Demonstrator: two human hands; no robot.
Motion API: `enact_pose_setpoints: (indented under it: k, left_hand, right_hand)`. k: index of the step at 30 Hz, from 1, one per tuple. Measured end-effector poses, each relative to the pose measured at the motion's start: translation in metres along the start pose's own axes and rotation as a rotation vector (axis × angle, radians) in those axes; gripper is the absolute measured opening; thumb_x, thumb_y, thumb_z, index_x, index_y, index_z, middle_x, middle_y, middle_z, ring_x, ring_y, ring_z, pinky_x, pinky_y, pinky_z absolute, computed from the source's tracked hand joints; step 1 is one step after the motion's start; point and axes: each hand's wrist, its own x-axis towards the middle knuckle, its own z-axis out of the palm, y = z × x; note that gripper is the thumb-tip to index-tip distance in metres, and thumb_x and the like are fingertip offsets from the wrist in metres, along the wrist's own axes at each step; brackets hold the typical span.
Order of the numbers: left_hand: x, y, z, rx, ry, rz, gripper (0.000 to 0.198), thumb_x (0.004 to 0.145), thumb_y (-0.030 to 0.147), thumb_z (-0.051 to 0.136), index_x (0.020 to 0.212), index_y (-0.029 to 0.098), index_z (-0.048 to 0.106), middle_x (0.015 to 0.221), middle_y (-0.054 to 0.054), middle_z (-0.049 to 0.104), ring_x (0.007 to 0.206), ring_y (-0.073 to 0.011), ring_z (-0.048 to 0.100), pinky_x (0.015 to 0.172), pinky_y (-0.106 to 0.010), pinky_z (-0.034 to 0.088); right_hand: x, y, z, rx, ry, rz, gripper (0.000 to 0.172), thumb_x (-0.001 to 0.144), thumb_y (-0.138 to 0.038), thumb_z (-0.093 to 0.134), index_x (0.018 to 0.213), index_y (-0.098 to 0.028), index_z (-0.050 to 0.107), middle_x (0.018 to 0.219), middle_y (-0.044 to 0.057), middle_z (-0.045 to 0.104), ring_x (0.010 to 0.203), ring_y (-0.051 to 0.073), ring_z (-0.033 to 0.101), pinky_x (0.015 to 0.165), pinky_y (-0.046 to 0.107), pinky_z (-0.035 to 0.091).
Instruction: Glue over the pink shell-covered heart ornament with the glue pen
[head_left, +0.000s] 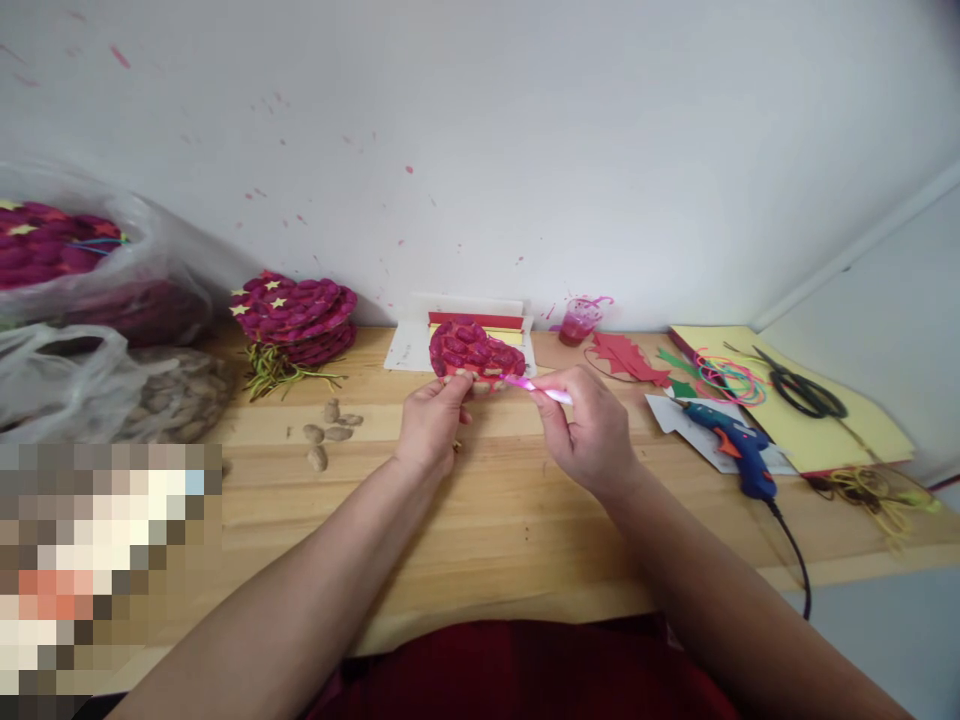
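Observation:
My left hand pinches the lower left edge of a red piece covered with peanuts. Most of its peanuts are painted magenta, while those along the lower edge look pale and unpainted. In my right hand is a paintbrush with a white and pink handle, its magenta tip touching the lower edge of the piece. Behind the piece lie white paper and a red and yellow item. A cup of magenta paint stands against the wall, right of the piece.
Loose peanuts lie left of my hands. Beyond them are stacked magenta peanut pieces with yellow stars and plastic bags. To the right are red paper cutouts, a blue glue gun with its cord, and black scissors on yellow paper.

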Motion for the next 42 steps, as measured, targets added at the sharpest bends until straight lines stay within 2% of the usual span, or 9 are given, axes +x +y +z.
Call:
enact_pose_setpoints:
  k: [4, 7, 17, 22, 28, 32, 35, 39, 42]
  left_hand:
    - [-0.001, -0.003, -0.001, 0.021, -0.038, 0.007, 0.034, 0.062, 0.045, 0.083, 0.070, 0.014, 0.068, 0.072, -0.006, 0.071, 0.046, -0.0070, 0.043, 0.044, -0.024, 0.024]
    - [0.000, -0.004, 0.000, 0.042, -0.013, -0.003, 0.033, 0.063, 0.044, 0.082, 0.070, 0.015, 0.068, 0.069, -0.005, 0.070, 0.046, -0.0075, 0.042, 0.044, -0.025, 0.024]
    - [-0.001, -0.006, 0.000, 0.060, -0.011, -0.004, 0.031, 0.065, 0.046, 0.080, 0.069, 0.017, 0.068, 0.055, -0.001, 0.060, 0.045, -0.0099, 0.043, 0.045, -0.026, 0.026]
    - [0.000, -0.004, 0.001, 0.033, 0.008, 0.014, 0.034, 0.063, 0.045, 0.083, 0.068, 0.015, 0.069, 0.065, -0.003, 0.068, 0.044, -0.0070, 0.040, 0.043, -0.024, 0.025]
    - [0.002, -0.006, -0.001, 0.010, -0.016, 0.036, 0.034, 0.063, 0.045, 0.084, 0.071, 0.015, 0.071, 0.069, -0.004, 0.070, 0.046, -0.0075, 0.043, 0.043, -0.023, 0.028]
    - [0.004, -0.011, -0.001, -0.004, -0.041, 0.033, 0.035, 0.062, 0.045, 0.085, 0.071, 0.014, 0.071, 0.073, -0.005, 0.072, 0.050, -0.0090, 0.049, 0.046, -0.024, 0.032]
    - [0.003, -0.011, -0.001, 0.017, -0.062, 0.015, 0.037, 0.063, 0.047, 0.084, 0.073, 0.014, 0.072, 0.075, -0.006, 0.073, 0.050, -0.0095, 0.050, 0.047, -0.024, 0.033]
    - [0.002, -0.010, -0.002, 0.043, -0.054, 0.007, 0.040, 0.061, 0.050, 0.085, 0.073, 0.015, 0.071, 0.069, -0.005, 0.071, 0.050, -0.0099, 0.049, 0.046, -0.023, 0.031]
    - [0.002, -0.010, -0.003, 0.090, -0.053, -0.012, 0.040, 0.064, 0.053, 0.083, 0.075, 0.016, 0.071, 0.055, -0.001, 0.062, 0.049, -0.0114, 0.047, 0.044, -0.023, 0.028]
  right_hand:
    - [0.002, -0.003, 0.000, 0.027, -0.011, -0.058, 0.013, 0.097, -0.016, 0.058, 0.107, -0.023, 0.060, 0.089, 0.004, 0.069, 0.083, 0.020, 0.064, 0.073, 0.035, 0.053]
    - [0.003, -0.004, 0.000, -0.016, -0.033, -0.084, 0.011, 0.097, -0.016, 0.056, 0.105, -0.023, 0.060, 0.086, 0.005, 0.067, 0.081, 0.021, 0.062, 0.072, 0.036, 0.053]
    - [0.000, -0.004, 0.002, 0.029, -0.030, -0.031, 0.012, 0.097, -0.017, 0.057, 0.107, -0.024, 0.061, 0.090, 0.004, 0.069, 0.083, 0.021, 0.065, 0.073, 0.035, 0.054]
    - [0.000, -0.004, 0.000, -0.038, -0.027, -0.044, 0.009, 0.096, -0.016, 0.058, 0.103, -0.022, 0.061, 0.086, 0.005, 0.069, 0.080, 0.021, 0.064, 0.073, 0.035, 0.053]
    - [0.005, 0.001, -0.009, -0.001, 0.131, 0.133, 0.005, 0.096, -0.023, 0.061, 0.101, -0.023, 0.063, 0.087, 0.003, 0.071, 0.074, 0.017, 0.066, 0.066, 0.030, 0.051]
    - [0.025, 0.036, -0.031, -0.087, 0.271, 0.327, 0.010, 0.095, -0.032, 0.063, 0.094, -0.022, 0.064, 0.075, 0.000, 0.068, 0.060, 0.015, 0.058, 0.058, 0.028, 0.043]
    - [0.048, 0.080, -0.046, -0.210, 0.261, 0.437, 0.014, 0.091, -0.035, 0.064, 0.090, -0.021, 0.064, 0.068, -0.001, 0.064, 0.056, 0.015, 0.052, 0.059, 0.029, 0.040]
    - [0.072, 0.130, -0.044, -0.450, 0.052, 0.583, 0.017, 0.090, -0.034, 0.060, 0.087, -0.019, 0.066, 0.079, 0.005, 0.070, 0.072, 0.021, 0.060, 0.072, 0.033, 0.043]
    - [0.082, 0.148, -0.031, -0.589, -0.100, 0.634, 0.023, 0.092, -0.036, 0.056, 0.093, -0.017, 0.070, 0.091, 0.011, 0.074, 0.086, 0.026, 0.064, 0.080, 0.036, 0.044]
